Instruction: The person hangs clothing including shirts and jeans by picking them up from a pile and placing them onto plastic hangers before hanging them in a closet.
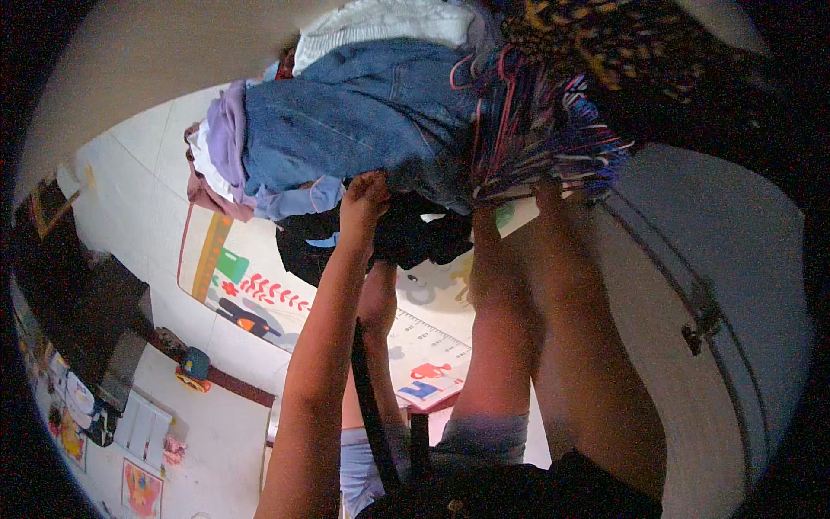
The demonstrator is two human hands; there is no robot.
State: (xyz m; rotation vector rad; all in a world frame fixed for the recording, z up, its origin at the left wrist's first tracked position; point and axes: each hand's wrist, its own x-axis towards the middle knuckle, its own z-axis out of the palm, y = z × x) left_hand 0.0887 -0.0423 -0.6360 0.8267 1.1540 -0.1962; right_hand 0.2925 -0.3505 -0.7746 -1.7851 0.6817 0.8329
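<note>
A heap of clothes lies in front of me, with a blue denim garment [346, 121] on top and a lilac garment [226, 130] at its left side. My left hand [367, 195] is closed at the heap's near edge, where a black garment [424, 238] hangs down beside it; its fingers seem to grip that dark cloth. To the right of the denim sits a thick bundle of clothes hangers [527, 147] in pink, blue and purple. At their near edge my right hand [548, 192] touches them, its fingers lost in shadow among the bars.
A white knitted garment [385, 35] tops the far side of the heap. Beneath is a printed mat [432, 337] with coloured pictures and a ruler scale. Dark patterned cloth [622, 48] hangs at the upper right. A white wall [207, 432] with pictures stands at the lower left.
</note>
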